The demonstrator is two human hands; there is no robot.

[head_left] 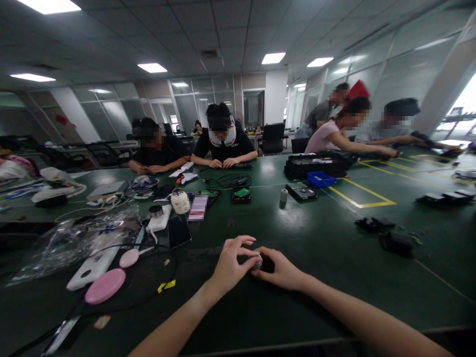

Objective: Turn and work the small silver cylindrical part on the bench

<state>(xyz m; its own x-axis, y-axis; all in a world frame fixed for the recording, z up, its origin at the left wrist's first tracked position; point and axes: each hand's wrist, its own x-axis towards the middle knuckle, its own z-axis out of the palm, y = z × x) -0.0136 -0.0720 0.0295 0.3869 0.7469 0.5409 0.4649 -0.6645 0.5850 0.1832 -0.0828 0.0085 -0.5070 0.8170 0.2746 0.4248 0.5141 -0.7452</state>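
Observation:
A small silvery cylinder [257,264] stands between my two hands, low over the green table or resting on it; which of the two I cannot tell. My left hand [232,262] pinches its top with thumb and index finger, the other fingers raised. From the other side, my right hand [281,269] curls thumb and forefinger around its body. Fingers cover much of it. Farther forward, a similar grey metal cylinder [283,195] stands upright beside a hard drive [302,192].
To my left lie a dark phone [179,230], a white power bank [92,267], a pink disc [105,286], cables and clear plastic wrap [80,240]. Ahead are a blue tray [320,179] and another drive [241,195]. Black parts [396,244] lie right. Several people sit around the table.

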